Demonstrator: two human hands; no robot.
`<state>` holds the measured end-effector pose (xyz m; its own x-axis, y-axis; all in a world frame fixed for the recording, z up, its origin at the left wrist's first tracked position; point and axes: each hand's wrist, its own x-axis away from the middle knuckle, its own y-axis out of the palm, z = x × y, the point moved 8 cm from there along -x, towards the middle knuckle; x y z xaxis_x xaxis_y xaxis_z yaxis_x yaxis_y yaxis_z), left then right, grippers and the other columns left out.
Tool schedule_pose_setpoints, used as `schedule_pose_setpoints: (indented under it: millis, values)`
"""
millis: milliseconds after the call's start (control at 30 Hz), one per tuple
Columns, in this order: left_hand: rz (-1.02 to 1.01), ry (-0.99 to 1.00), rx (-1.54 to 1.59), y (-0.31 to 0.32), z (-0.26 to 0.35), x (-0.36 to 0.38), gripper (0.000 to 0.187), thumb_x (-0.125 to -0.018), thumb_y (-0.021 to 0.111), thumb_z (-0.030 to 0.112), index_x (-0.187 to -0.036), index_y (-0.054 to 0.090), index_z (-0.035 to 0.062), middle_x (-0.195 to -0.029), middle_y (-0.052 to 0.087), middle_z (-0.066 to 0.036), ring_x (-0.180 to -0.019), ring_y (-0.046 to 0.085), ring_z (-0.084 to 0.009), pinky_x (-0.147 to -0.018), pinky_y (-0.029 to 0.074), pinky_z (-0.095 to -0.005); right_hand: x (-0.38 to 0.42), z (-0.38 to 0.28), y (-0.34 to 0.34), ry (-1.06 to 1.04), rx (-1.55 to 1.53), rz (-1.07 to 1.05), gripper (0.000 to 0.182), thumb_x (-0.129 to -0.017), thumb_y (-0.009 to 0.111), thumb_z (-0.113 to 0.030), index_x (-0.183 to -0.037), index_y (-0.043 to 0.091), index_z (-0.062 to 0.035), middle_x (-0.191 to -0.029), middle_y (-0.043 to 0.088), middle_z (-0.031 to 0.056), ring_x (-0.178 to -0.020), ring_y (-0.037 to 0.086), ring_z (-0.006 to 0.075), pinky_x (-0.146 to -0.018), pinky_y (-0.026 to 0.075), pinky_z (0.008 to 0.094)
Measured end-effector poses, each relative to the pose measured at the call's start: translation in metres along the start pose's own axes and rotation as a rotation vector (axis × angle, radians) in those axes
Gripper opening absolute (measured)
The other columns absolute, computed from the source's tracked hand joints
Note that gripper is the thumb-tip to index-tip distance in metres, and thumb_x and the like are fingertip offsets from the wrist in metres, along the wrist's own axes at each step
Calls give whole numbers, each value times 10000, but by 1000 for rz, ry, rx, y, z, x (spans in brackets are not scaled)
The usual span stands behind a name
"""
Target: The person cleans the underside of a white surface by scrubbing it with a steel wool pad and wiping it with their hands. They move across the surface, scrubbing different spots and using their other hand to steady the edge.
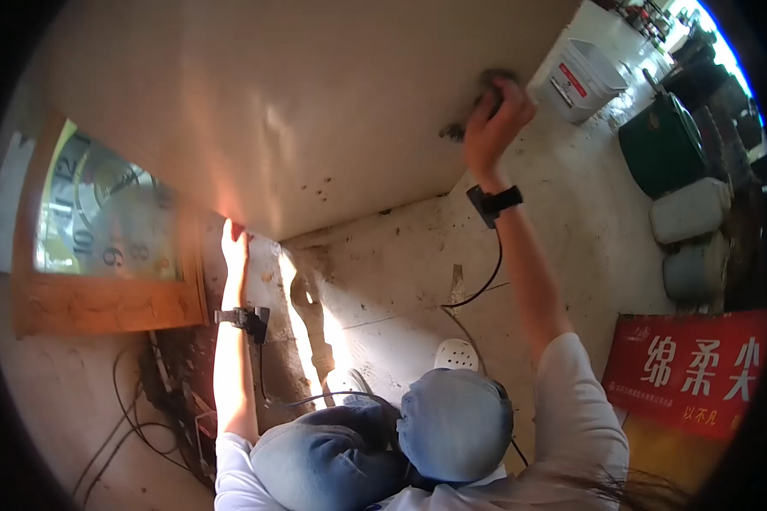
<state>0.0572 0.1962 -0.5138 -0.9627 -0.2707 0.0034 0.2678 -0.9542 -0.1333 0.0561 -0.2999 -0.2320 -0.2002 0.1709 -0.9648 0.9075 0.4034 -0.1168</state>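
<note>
A large pale panel [315,111] with small dark spots fills the upper view. My left hand [235,243] is at its lower left edge, fingers bent over the edge; the fingertips are partly hidden. Up on the right part of the panel, my right hand [501,128] is closed on a small dark rounded object [496,78], pressed to the surface. Its exact kind is too blurred to tell. Just left of that hand, a dark ragged patch [453,132] shows on the panel.
A framed clock [102,213] stands at the left, above loose cables [123,417]. Along the right are a white bucket [579,81], a dark green container [663,145], a pale jug [690,210] and a red sign [682,366]. Black cords run from both wrist straps.
</note>
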Motion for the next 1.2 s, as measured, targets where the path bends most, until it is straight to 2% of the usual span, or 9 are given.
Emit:
schedule_pose_setpoints:
  millis: [67, 267, 400, 533, 667, 767, 867, 1067, 1200]
  values:
    - [-12, 55, -22, 1, 4, -4, 517, -803, 432, 28, -1306, 346, 112, -1108, 507, -70, -949, 517, -185, -774, 485, -347, -32, 25, -15, 106, -31, 104, 199, -788, 529, -40, -984, 500, -45, -960, 498, 142, -919, 445, 320, -848, 295, 457]
    - [34, -56, -173, 11, 44, 1, 414, -769, 400, -2, -1167, 480, 75, -992, 588, -84, -858, 565, -158, -693, 481, -279, 72, 47, -1, 44, -4, -345, 170, -785, 507, 34, -941, 481, -27, -892, 483, 143, -880, 441, 315, -734, 390, 393]
    - [-76, 74, -484, 5, 40, -18, 266, -761, 486, 124, -1012, 549, 63, -808, 608, -107, -721, 567, -136, -582, 445, -263, 24, 28, -16, 16, -98, -274, 157, -778, 534, 32, -925, 531, -22, -849, 507, 119, -811, 479, 290, -694, 411, 389]
    - [-31, -188, -540, 3, 44, -23, 168, -748, 523, 157, -879, 557, 58, -623, 559, -51, -479, 499, -139, -448, 405, -276, -66, -18, -24, -22, -176, -25, 189, -739, 569, 20, -909, 583, -62, -816, 513, 77, -748, 493, 255, -663, 435, 365]
    - [29, -293, -550, 12, 57, -15, 141, -744, 524, 141, -849, 580, 65, -651, 582, -47, -510, 534, -142, -470, 447, -281, 3, -24, -3, -241, -129, -64, 267, -677, 598, -1, -920, 607, -111, -833, 517, 47, -770, 502, 211, -627, 465, 337]
    - [26, -380, -580, 14, 55, -11, 157, -744, 533, 133, -875, 598, 75, -686, 606, -44, -566, 587, -151, -504, 479, -286, 75, -32, 9, -390, -151, -536, 306, -637, 603, -12, -924, 613, -118, -854, 531, 37, -783, 507, 207, -618, 473, 329]
    - [31, -468, -499, 14, 52, -17, 187, -770, 528, 168, -925, 593, 87, -745, 613, -35, -647, 604, -154, -558, 481, -304, 72, -26, 8, -373, -121, -579, 306, -633, 603, -24, -926, 615, -114, -870, 538, 38, -786, 507, 204, -612, 468, 311]
    - [111, -527, 100, 9, -45, -45, 276, -836, 458, 309, -1053, 525, 153, -988, 576, -25, -925, 531, -141, -781, 410, -405, -45, -29, -14, -79, -90, -7, 290, -631, 610, -40, -914, 616, -104, -852, 542, 35, -759, 511, 196, -571, 454, 302]
    - [260, -484, 329, 45, 5, -5, 490, -836, 508, 303, -1267, 411, 89, -1206, 513, -20, -1107, 475, -133, -876, 390, -222, 51, -31, 6, -248, -169, -409, 255, -652, 600, -5, -890, 615, -96, -819, 533, 44, -726, 511, 218, -571, 444, 328]
